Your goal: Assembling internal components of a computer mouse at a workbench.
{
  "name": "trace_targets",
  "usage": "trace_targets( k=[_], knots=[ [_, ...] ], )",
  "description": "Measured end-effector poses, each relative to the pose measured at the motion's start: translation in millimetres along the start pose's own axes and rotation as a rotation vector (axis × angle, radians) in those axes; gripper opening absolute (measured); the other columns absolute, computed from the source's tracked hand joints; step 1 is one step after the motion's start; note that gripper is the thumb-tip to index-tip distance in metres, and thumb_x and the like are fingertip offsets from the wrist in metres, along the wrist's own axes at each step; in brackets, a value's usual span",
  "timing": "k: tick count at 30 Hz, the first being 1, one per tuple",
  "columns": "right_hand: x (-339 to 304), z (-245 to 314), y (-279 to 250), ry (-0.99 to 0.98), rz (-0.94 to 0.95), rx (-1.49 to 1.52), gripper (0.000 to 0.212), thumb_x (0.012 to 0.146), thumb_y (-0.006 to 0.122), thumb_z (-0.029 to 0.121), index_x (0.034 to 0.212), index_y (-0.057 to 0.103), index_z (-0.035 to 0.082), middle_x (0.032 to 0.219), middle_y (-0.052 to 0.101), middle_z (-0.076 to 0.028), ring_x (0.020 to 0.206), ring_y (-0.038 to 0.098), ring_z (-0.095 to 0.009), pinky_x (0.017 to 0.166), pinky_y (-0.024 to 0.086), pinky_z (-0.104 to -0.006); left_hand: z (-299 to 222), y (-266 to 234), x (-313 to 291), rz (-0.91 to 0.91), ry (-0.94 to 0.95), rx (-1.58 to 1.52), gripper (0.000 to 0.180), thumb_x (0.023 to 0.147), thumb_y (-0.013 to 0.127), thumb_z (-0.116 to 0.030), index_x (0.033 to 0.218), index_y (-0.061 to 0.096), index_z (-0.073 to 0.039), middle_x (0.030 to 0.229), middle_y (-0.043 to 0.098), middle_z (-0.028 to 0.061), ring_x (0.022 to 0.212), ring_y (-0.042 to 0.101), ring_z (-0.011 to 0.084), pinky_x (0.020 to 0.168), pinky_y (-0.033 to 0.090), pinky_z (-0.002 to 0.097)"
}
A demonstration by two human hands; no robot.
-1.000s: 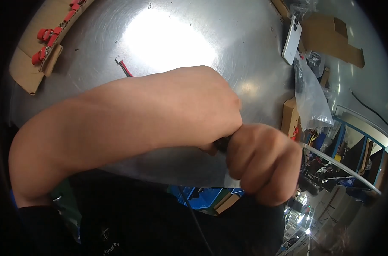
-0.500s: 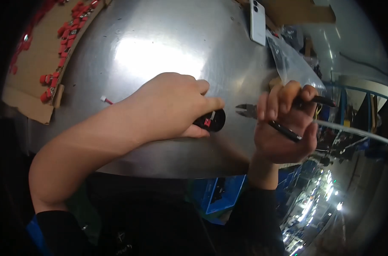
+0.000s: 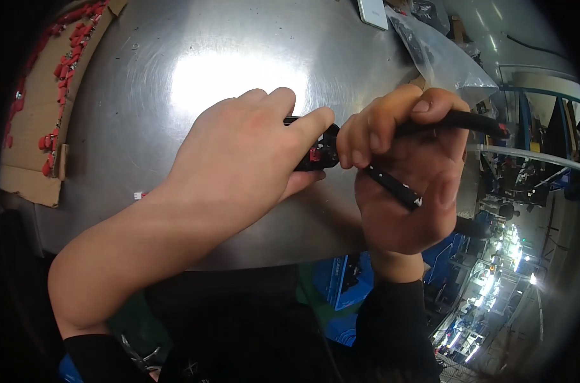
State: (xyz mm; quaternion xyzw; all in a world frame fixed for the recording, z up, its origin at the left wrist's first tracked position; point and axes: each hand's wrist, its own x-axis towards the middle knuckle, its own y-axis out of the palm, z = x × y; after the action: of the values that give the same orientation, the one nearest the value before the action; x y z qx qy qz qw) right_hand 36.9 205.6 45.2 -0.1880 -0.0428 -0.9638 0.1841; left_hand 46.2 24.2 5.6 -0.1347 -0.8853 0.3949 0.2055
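My left hand (image 3: 239, 150) is closed around a small black part with a red piece (image 3: 315, 155) in it, just above the metal table. Much of the part is hidden by my fingers. In my right hand (image 3: 408, 217) are cutting pliers with black handles (image 3: 395, 187), the handles spread apart across the palm. The pliers' head is up against the right end of the black part, and my fingers and the part mostly cover its jaws. A small white connector with a red lead (image 3: 140, 196) lies beside my left forearm.
Cardboard (image 3: 31, 147) at the left bears many red pieces (image 3: 69, 64) along its edge. A white phone (image 3: 373, 14) and a clear plastic bag (image 3: 433, 60) lie at the far right of the metal table (image 3: 127, 121). Below the near edge stands a blue crate (image 3: 333, 281).
My right hand has moved left and brought the pliers' head from beside the black part up to it. The left hand keeps its hold. The view has shifted a little.
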Motion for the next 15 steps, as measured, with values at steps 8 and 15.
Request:
trace_targets(
  k=[8,15],
  knots=[
    [-2.0,4.9,8.7,0.077,-0.050,-0.120,0.064,0.098,0.054,0.067,0.125,0.042,0.010,0.092,0.047,-0.009,0.074,0.049,-0.019,0.067,0.045,-0.0371,-1.8,1.9,-1.7,-0.029,0.026,0.013,0.049,0.076,0.087,-0.025,0.120,0.067,-0.016,0.091,0.056,0.0100,0.086,0.061,0.0329,0.074,0.050,0.0462],
    [-4.6,2.6,8.8,0.035,-0.026,-0.205,0.053,0.103,0.050,0.063,0.115,0.040,0.012,0.084,0.045,-0.007,0.071,0.048,-0.019,0.065,0.045,-0.0367,-4.5,1.2,-0.4,0.008,-0.015,0.038,0.060,0.079,0.085,-0.027,0.133,0.065,-0.013,0.095,0.060,0.0112,0.088,0.063,0.0332,0.075,0.052,0.0452]
  ],
)
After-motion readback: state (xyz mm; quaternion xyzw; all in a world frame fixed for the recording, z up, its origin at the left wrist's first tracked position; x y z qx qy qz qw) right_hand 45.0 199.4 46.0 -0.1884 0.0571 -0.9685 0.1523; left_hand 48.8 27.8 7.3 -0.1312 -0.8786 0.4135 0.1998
